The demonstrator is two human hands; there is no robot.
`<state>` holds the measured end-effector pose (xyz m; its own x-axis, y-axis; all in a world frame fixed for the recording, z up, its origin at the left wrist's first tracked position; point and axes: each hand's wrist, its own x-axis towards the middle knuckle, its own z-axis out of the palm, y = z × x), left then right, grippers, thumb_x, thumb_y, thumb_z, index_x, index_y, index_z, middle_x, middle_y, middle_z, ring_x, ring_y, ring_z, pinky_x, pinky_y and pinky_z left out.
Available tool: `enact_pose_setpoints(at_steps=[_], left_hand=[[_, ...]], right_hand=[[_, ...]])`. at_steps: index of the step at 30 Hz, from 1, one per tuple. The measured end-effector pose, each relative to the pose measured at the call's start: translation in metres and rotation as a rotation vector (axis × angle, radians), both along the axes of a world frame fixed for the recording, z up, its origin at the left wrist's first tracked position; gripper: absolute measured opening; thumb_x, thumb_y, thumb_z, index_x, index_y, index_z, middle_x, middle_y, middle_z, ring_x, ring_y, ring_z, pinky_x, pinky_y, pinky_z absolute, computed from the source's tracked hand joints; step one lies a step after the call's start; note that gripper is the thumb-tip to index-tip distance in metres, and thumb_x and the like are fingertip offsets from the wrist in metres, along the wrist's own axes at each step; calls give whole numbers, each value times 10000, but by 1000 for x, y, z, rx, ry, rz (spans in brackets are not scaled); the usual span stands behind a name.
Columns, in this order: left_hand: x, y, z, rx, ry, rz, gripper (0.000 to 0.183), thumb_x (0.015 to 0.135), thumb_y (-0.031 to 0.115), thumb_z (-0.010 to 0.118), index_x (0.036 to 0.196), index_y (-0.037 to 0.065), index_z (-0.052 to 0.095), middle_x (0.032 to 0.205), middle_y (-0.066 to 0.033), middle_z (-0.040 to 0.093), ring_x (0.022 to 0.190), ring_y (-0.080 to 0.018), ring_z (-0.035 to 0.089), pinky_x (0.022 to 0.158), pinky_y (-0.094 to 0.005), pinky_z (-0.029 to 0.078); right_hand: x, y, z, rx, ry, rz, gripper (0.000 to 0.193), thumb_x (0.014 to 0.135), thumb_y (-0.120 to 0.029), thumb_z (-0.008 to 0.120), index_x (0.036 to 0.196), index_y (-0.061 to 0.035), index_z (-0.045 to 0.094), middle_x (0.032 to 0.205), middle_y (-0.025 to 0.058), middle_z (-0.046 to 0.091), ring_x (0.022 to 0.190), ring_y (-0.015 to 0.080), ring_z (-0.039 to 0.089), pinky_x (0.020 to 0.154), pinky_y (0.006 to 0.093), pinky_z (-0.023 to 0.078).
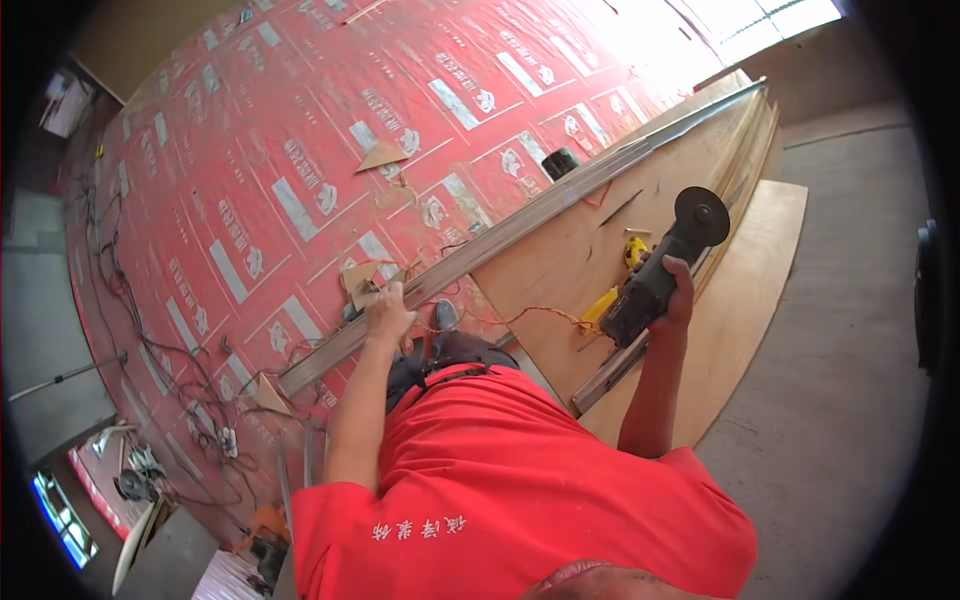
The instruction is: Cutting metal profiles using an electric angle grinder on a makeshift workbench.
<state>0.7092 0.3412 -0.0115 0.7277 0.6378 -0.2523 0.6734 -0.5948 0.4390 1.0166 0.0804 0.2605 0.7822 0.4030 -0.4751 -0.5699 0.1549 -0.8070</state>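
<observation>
My right hand [679, 290] is wrapped round the dark body of an angle grinder [650, 290], raised over a plywood sheet. Its round black disc [702, 216] points up and away, and a twisted orange cord [550, 312] trails from its rear end. My left hand [388, 314] is closed at the long metal channel [520, 232], which runs slantwise in front of me along the plywood's edge. The fingertips are partly hidden. Cardboard-coloured scraps [362, 280] and wires lie just beyond that hand.
Stacked plywood [570, 265] carries a yellow tape measure [636, 252] and a dark thin tool [622, 208]. A black cylinder [560, 163] stands by the channel. Tangled cables [200, 400] cross the red printed floor covering [270, 150] at left. Bare grey floor [830, 330] lies at right.
</observation>
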Motion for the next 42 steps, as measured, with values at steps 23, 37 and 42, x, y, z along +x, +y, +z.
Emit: enact_pose_setpoints(at_steps=[23,37,42], left_hand=[[3,-13,39,-225,125,-119,589,696,303,739,1166,61,480,1047,-211,638,985,-384,631,832,-475,515],[31,-19,35,-175,176,-141,528,667,234,728,1092,52,474,1026,-222,637,947,-379,648,811,-464,535],[-22,-9,44,-227,229,-81,434,675,162,685,1054,52,505,907,-210,670,895,-381,665,791,-471,539]], right_hand=[[17,-40,-11,-37,68,-54,359,755,-229,662,998,13,557,803,138,639,734,293,663,743,413,575],[56,18,-48,-647,-188,382,317,666,-132,720,928,-18,582,728,90,612,593,204,620,564,348,541],[70,36,-89,-888,-441,614,341,627,-135,740,920,-23,605,752,55,604,606,169,590,576,309,510]])
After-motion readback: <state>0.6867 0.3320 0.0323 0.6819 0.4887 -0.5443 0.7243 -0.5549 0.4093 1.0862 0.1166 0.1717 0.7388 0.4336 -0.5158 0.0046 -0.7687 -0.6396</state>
